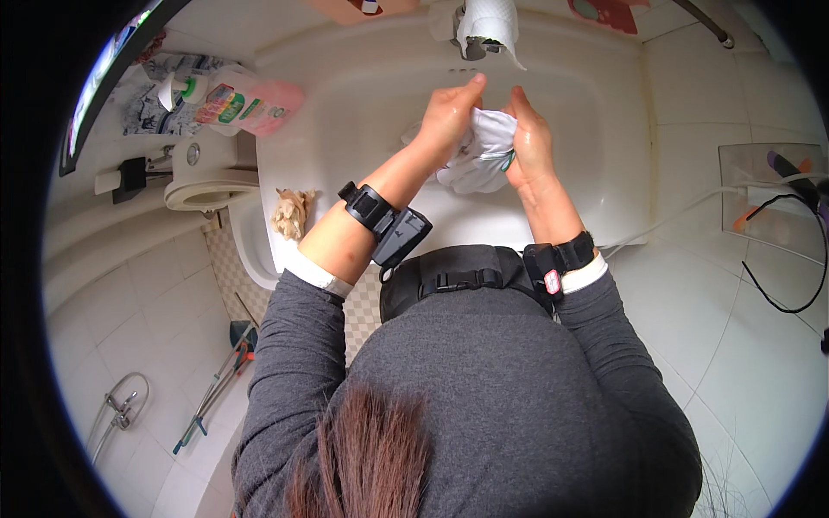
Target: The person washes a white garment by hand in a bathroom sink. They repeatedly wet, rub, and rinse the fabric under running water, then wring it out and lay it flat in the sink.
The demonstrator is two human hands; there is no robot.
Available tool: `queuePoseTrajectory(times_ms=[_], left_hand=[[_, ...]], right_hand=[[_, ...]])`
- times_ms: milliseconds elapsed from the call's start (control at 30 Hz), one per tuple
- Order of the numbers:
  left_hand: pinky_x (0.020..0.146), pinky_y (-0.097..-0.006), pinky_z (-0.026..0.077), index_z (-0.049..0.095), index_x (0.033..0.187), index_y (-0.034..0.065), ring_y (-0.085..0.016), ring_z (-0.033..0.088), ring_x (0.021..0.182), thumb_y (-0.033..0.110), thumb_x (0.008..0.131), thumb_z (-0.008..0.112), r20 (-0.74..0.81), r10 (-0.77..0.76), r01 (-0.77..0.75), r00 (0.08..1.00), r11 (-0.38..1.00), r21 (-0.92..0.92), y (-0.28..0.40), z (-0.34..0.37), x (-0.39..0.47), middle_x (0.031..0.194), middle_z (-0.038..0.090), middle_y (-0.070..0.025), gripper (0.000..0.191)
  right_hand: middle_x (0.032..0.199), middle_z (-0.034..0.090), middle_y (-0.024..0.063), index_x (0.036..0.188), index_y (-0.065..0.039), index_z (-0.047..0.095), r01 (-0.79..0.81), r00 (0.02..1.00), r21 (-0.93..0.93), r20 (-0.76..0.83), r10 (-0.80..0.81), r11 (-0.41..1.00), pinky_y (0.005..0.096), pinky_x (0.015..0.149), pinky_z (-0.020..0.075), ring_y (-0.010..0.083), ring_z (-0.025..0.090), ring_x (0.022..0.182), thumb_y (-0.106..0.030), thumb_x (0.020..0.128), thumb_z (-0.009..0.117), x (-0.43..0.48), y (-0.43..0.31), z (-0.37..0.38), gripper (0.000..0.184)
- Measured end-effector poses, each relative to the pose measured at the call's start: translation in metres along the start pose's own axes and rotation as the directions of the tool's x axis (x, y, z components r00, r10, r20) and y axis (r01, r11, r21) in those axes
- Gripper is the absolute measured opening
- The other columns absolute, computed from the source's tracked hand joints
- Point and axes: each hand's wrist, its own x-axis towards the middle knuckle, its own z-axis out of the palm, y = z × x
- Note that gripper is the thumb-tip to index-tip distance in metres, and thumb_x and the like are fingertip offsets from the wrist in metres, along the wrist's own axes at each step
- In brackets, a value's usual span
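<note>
A wet-looking white cloth (489, 133) with a green-edged hem is stretched between my two hands over the white washbasin (596, 123). On its left side, my left hand (450, 113) grips it with the thumb pointing up. My right hand (532, 139) holds the opposite edge near the green trim. Folds of the cloth hang below the hands toward the basin's near wall; the fingertips are partly hidden. Beyond the hands is the faucet (476, 48), covered with a white textured wrapping.
A pink pump bottle (249, 100) lies at the basin's left, with a crumpled beige item (293, 213) nearer me on the rim. A toilet (210, 188) stands further left. At right, a wall holder (735, 194) carries a dark-handled appliance, and a white cord (680, 210) runs toward the basin.
</note>
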Motion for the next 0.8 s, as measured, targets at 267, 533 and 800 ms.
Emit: queuePoseTrajectory(times_ms=[267,533,800], left_hand=[[0.048,-0.0393,0.040,0.059,0.063,-0.0014,-0.029,0.050,0.049,0.027,0.093,0.051,-0.074,0.429,-0.349,0.900,0.812,0.467,-0.008,0.031,-0.015,0.055,0.053,-0.0194,0.042],[0.043,-0.0400,0.036,0.050,0.053,0.0011,-0.034,0.047,0.041,0.017,0.089,0.056,-0.091,0.506,-0.369,0.858,0.729,0.576,0.000,0.039,-0.023,0.052,0.047,-0.0219,0.039],[0.043,-0.0402,0.036,0.051,0.057,-0.0015,-0.032,0.044,0.040,0.019,0.093,0.052,-0.066,0.484,-0.368,0.872,0.740,0.563,-0.001,0.037,-0.021,0.052,0.046,-0.0236,0.041]], right_hand=[[0.062,0.047,-0.0030,0.060,-0.012,0.045,0.011,0.998,-0.098,-0.057,-0.017,0.995,0.0288,0.048,0.0329,0.0079,0.041,0.055,-0.029,0.093,0.055,-0.003,0.020,0.011,0.039],[0.052,0.040,-0.0054,0.057,-0.017,0.043,-0.067,0.975,-0.077,-0.219,0.049,0.995,0.0264,0.044,0.0284,0.0079,0.036,0.044,-0.034,0.091,0.058,0.001,0.010,0.005,0.041],[0.052,0.038,-0.0055,0.058,-0.016,0.042,-0.042,0.993,-0.116,-0.112,0.029,0.992,0.0270,0.044,0.0271,0.0081,0.035,0.045,-0.031,0.092,0.056,0.002,0.007,0.006,0.040]])
